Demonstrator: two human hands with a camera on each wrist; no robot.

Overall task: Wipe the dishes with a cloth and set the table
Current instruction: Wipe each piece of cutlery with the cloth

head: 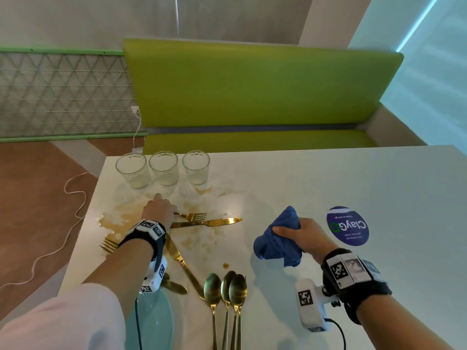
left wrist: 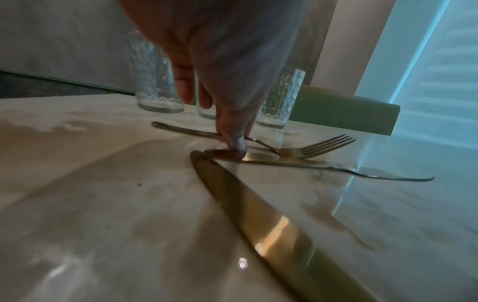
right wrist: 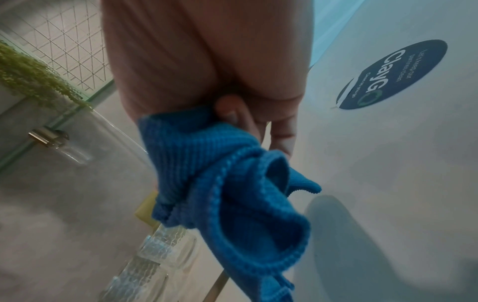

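While the right hand [head: 302, 234] grasps the blue cloth [head: 273, 247], the left hand [head: 159, 210] touches a knife [head: 218, 221] — grip unclear.

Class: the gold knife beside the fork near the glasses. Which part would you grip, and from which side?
Grip the knife by its handle, the left end, coming from the left, where the left hand touches it. The blade points right and the fork lies against its middle, so that end is probably freest. It lies flat: pinch its edges.

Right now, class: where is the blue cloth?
In the head view, the blue cloth is gripped in the right hand, between the three spoons and the round sticker.
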